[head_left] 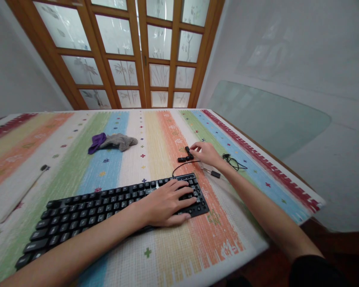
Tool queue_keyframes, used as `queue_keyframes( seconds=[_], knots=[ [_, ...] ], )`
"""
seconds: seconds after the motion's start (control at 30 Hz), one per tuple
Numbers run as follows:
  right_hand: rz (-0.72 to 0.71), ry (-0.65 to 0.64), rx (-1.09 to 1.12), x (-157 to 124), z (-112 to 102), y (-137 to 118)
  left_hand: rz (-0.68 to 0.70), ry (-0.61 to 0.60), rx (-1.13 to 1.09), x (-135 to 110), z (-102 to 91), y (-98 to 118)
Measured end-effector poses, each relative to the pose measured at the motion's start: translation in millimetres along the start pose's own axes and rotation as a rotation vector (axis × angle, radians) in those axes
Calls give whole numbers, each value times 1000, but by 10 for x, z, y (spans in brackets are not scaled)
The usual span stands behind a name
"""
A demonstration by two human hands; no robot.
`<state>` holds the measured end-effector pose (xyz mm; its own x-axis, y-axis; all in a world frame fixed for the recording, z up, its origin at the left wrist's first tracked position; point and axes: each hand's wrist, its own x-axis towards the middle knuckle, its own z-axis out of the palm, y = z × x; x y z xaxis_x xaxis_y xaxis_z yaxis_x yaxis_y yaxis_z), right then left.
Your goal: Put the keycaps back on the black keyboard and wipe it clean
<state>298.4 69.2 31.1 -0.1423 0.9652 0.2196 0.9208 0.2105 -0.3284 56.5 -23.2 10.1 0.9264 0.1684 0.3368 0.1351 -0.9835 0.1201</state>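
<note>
A black keyboard (107, 207) lies at a slant across the near part of the table, and some keys seem to be off at its right end. My left hand (167, 201) rests palm down on that end, fingers spread over the number keys. Beyond the keyboard's right corner, my right hand (206, 153) has its thumb and fingertips pinched at a small group of loose black keycaps (182, 159). The fingers partly cover the keycap they touch. Under the right wrist lies a keycap puller (212, 172) with a black handle and wire prongs.
A black cable (235, 162) lies loosely coiled right of my right forearm. A grey and purple cloth (112, 142) sits farther back. At left is a thin brush (24, 195) with a dark tip. A striped tablecloth (155, 139) covers the table.
</note>
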Motion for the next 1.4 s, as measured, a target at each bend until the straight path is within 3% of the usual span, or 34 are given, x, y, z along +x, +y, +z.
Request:
queue_keyframes(
  seconds=[0.23, 0.4, 0.53, 0.67, 0.9, 1.07, 1.4],
  knots=[
    [74, -3, -46, 310, 223, 1, -61, -18, 19, -27, -6, 103],
    [84, 15, -14, 294, 169, -46, -134, 4, 2, -7, -40, 92],
    [45, 47, 81, 27, -13, -106, -214, 87, -9, 49, -65, 54],
    [-75, 62, 348, -493, -147, -137, -267, 173, -50, 152, -28, 14],
    [-53, 5, 525, -1255, -151, -164, -222, 188, -79, 377, 92, -71],
    [-52, 20, 489, -1403, -80, -245, -207, 209, -103, 415, 188, -91],
    [-61, 71, 414, -1382, 26, -295, -204, 249, -141, 377, 245, -80]
  ],
)
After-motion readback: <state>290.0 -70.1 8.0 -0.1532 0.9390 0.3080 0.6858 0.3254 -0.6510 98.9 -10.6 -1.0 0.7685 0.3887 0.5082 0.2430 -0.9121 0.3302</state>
